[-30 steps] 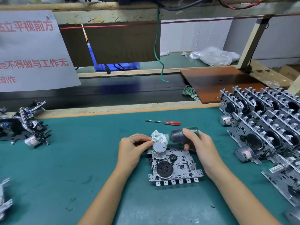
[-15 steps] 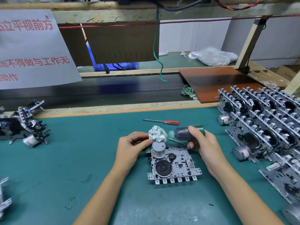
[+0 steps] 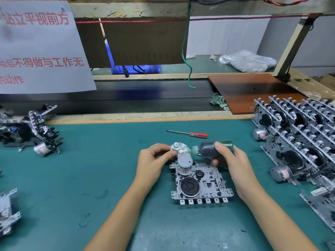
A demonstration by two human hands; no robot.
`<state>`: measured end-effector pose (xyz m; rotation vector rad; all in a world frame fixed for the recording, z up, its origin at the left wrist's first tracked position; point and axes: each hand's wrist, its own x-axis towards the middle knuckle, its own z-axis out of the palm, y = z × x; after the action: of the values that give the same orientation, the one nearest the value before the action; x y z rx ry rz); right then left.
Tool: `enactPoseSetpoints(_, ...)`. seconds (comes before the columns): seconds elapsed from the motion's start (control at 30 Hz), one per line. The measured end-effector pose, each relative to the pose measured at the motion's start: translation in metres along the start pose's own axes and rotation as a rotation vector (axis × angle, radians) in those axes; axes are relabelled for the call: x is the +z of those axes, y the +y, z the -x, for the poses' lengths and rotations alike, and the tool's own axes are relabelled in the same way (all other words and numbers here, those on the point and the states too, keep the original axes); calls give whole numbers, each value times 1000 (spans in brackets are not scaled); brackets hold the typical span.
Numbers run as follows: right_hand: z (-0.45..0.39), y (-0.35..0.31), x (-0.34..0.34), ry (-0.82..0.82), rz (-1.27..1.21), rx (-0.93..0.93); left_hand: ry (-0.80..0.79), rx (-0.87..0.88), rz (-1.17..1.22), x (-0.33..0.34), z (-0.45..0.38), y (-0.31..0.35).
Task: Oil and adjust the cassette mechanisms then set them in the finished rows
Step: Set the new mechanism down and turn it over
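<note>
A metal cassette mechanism (image 3: pixel 201 185) lies flat on the green mat, with a silver motor (image 3: pixel 184 164) standing on its far left corner and a black flywheel in front. My left hand (image 3: pixel 154 161) pinches a crumpled white-green rag (image 3: pixel 180 148) just behind the motor. My right hand (image 3: pixel 233 163) grips a dark green oil bottle (image 3: pixel 208 148) lying sideways, its nozzle end against the rag. Finished mechanisms (image 3: pixel 299 142) stand in slanted rows at the right.
A red-handled screwdriver (image 3: pixel 188 133) lies behind the hands. More mechanisms (image 3: pixel 41 131) sit at the left edge and the lower left (image 3: pixel 7 211). A brown board (image 3: pixel 253 91) and a second rag (image 3: pixel 218 101) lie beyond the wooden bench edge.
The bottle's nozzle has come back against the rag after lying a little lower and apart from it. Both hands stay in nearly the same place over the mechanism.
</note>
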<state>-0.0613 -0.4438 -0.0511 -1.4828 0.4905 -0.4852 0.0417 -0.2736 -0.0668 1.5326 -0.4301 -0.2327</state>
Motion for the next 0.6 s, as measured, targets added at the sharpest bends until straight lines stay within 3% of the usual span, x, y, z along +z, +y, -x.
enactPoseSetpoints(0.37,4,-6,-5,43,-110,24,100,-49,132,-2,-6,-7)
enactPoseSetpoints(0.6,8,-16,-7,2,-354,-72,140,-34,158,-1,-6,-6)
